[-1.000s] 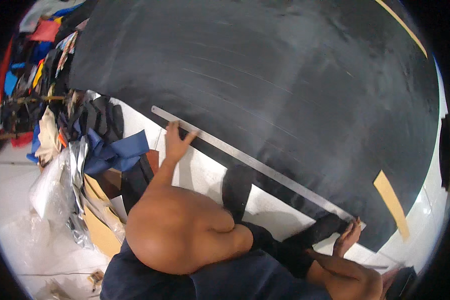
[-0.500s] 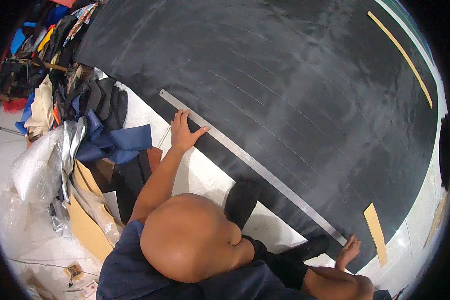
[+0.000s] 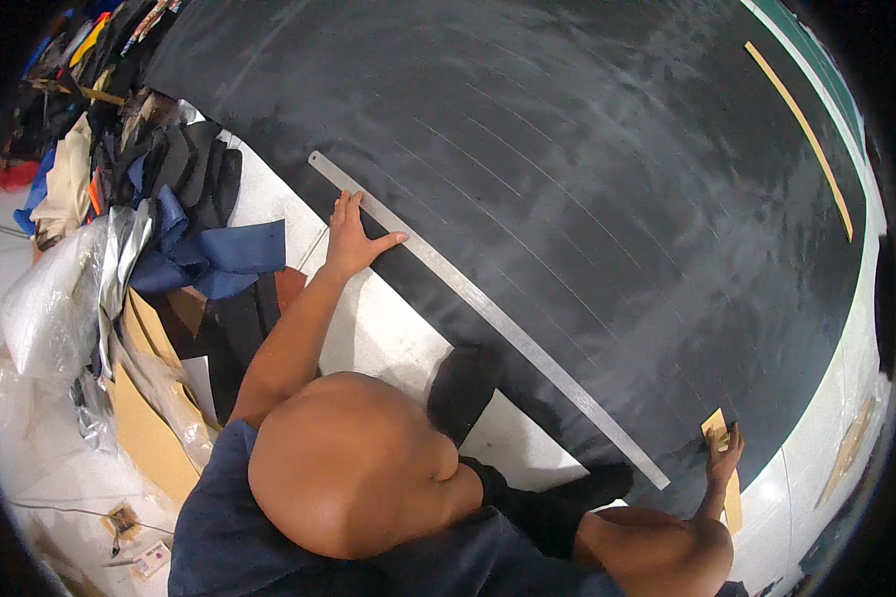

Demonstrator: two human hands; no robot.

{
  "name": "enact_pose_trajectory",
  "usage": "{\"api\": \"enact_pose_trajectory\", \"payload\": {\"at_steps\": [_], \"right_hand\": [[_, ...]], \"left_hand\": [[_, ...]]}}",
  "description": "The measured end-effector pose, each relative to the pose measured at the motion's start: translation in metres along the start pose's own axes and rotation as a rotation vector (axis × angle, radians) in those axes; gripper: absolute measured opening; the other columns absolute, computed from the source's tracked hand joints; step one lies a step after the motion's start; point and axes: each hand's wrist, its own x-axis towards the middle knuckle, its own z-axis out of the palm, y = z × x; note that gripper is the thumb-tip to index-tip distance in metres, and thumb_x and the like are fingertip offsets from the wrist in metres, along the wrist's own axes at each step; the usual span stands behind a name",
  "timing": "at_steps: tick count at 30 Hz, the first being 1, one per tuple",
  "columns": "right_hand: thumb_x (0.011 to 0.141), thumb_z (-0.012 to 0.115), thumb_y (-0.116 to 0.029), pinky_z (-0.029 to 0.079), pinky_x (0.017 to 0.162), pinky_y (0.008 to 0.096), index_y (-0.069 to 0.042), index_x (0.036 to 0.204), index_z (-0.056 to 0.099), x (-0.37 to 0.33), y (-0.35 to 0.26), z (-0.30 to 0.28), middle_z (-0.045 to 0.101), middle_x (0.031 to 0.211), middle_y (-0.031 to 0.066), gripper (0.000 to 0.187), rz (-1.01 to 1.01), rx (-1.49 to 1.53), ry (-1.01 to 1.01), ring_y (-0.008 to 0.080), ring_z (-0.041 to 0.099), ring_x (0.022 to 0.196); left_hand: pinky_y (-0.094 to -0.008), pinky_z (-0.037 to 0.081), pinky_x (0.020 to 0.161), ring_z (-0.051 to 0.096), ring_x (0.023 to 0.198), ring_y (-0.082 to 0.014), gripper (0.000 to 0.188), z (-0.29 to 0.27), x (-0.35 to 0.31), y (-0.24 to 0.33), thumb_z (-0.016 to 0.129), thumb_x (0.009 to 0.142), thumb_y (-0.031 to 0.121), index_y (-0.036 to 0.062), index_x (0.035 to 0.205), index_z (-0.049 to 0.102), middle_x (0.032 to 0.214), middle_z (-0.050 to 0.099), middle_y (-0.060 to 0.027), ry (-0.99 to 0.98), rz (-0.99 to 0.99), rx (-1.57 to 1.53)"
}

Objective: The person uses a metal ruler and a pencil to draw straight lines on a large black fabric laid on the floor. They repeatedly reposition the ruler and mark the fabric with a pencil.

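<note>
A long steel ruler (image 3: 498, 323) lies diagonally on a large black sheet (image 3: 657, 328) marked with several thin, pale, roughly parallel lines. My left hand (image 3: 356, 237) presses the ruler near its upper-left end, fingers and thumb spread along its edge. Over at the lower right, my right hand (image 3: 724, 458) is closed on a tan strip (image 3: 734, 505), thumb and fingers at opposite sides of its upper part. The hand covers the strip's middle. The ruler's lower-right end lies free of the right hand.
Another long tan strip (image 3: 804, 129) lies on the sheet's far right. To the left, dark blue fabric pieces (image 3: 239, 249), clear plastic wrap (image 3: 55, 298) and tan sheets (image 3: 154, 428) are heaped on the white floor (image 3: 528, 438).
My right hand has left the ruler's lower end and moved right and up onto the tan strip. My left hand stays on the ruler. The whole view has shifted slightly.
</note>
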Motion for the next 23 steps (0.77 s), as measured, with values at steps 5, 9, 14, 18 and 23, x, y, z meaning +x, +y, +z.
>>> {"api": "enact_pose_trajectory", "payload": {"at_steps": [5, 9, 14, 18, 23], "right_hand": [[0.076, 0.085, -0.034, 0.044, 0.086, 0.0492, -0.003, 0.111, 0.059, 0.002, -0.005, -0.014, 0.061, 0.108, 0.0187, 0.053, -0.125, -0.009, -0.011, 0.0418, 0.055, 0.102], [0.075, 0.087, -0.028, 0.045, 0.083, 0.0451, 0.001, 0.103, 0.059, 0.009, -0.012, -0.029, 0.061, 0.099, 0.0156, 0.048, -0.236, -0.103, -0.066, 0.0342, 0.058, 0.094], [0.084, 0.082, -0.017, 0.051, 0.073, 0.0357, 0.001, 0.101, 0.058, 0.038, -0.072, -0.043, 0.065, 0.093, 0.009, 0.034, -0.1, 0.325, -0.382, 0.0178, 0.065, 0.089], [0.09, 0.074, -0.018, 0.052, 0.078, 0.0353, 0.0, 0.108, 0.056, 0.084, -0.21, -0.063, 0.067, 0.092, 0.0151, 0.031, -0.375, 0.159, -0.644, 0.0231, 0.067, 0.093], [0.089, 0.075, -0.028, 0.05, 0.079, 0.0378, -0.005, 0.112, 0.057, 0.13, -0.401, -0.032, 0.067, 0.098, 0.0116, 0.037, -0.467, 0.13, -0.723, 0.0292, 0.061, 0.085]], "left_hand": [[-0.0523, 0.026, 0.119, 0.024, 0.147, -0.046, 0.116, 0.0, -0.002, 0.009, 0.085, 0.066, 0.062, -0.0038, 0.148, 0.036, 0.156, 0.026, -0.0313, -0.012, -0.026, 0.006], [-0.0482, 0.032, 0.117, 0.033, 0.144, -0.042, 0.108, -0.001, -0.004, 0.02, 0.085, 0.069, 0.057, -0.0045, 0.145, 0.041, 0.154, 0.033, -0.0284, 0.005, -0.025, 0.064], [-0.0491, 0.032, 0.115, 0.036, 0.141, -0.043, 0.088, -0.009, 0.013, -0.012, 0.075, 0.082, 0.055, -0.0046, 0.141, 0.047, 0.147, 0.042, -0.026, 0.127, -0.039, -0.11], [-0.0496, 0.031, 0.116, 0.037, 0.141, -0.0433, 0.075, -0.003, 0.034, -0.051, 0.07, 0.089, 0.048, -0.0053, 0.137, 0.05, 0.143, 0.047, -0.0272, 0.333, -0.084, -0.034], [-0.0549, 0.024, 0.119, 0.034, 0.143, -0.0443, 0.083, 0.018, 0.038, -0.038, 0.07, 0.087, 0.052, -0.0042, 0.143, 0.045, 0.152, 0.039, -0.0263, 0.395, -0.129, 0.03]]}}
